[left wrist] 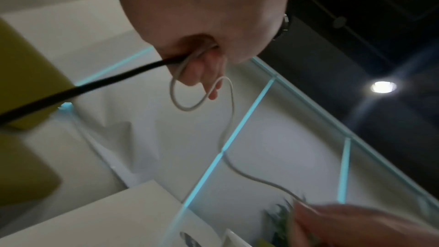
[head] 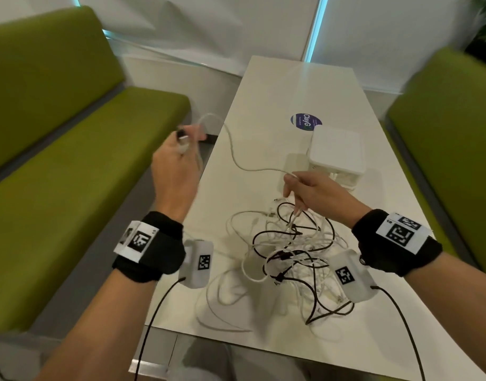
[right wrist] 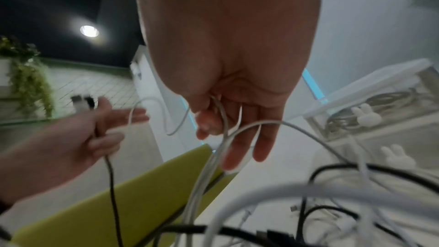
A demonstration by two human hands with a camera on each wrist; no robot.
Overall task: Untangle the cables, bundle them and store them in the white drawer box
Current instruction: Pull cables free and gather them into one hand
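My left hand (head: 176, 158) is raised off the table's left edge, its fingers curled round the end of a white cable (head: 233, 155) and a black one (left wrist: 71, 89). The white cable loops below that fist (left wrist: 202, 25) and runs across to my right hand (head: 313, 191), which pinches it (right wrist: 224, 119) between thumb and fingers above the tangle. The tangle (head: 291, 259) of several white and black cables lies on the table near me. The white drawer box (head: 336, 152) stands just beyond my right hand; coiled cables (right wrist: 392, 99) show inside its see-through drawer.
The white table (head: 277, 92) carries a round blue sticker (head: 306, 121) behind the box. Green benches flank it on the left (head: 57, 188) and right (head: 456, 133). Black leads hang from both wrist cameras toward me.
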